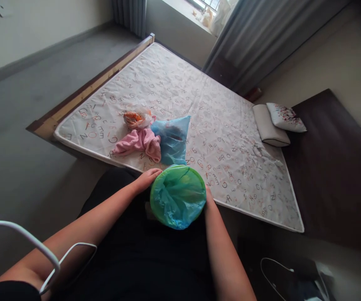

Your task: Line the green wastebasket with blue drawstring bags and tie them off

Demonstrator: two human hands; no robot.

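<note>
A round green trash bin [202,179] is held against my front, its mouth facing up. A thin blue plastic bag [179,205] lines it and folds over the rim. My left hand [150,177] grips the bin's left side near the rim. On the opposite side my right hand [209,196] holds it, with most of its fingers hidden behind the bin. Just beyond, on the mattress [224,125], lie a pink cloth [138,143], a blue plastic bag with something dark in it [172,138] and a clear bag with orange contents [136,118].
A wooden bed frame [89,85] edges the mattress. Two pillows, one beige [270,125] and one floral [285,118], rest by the dark headboard [327,167]. Grey curtains [246,46] hang by the window. White cables [20,229] show at lower left and lower right.
</note>
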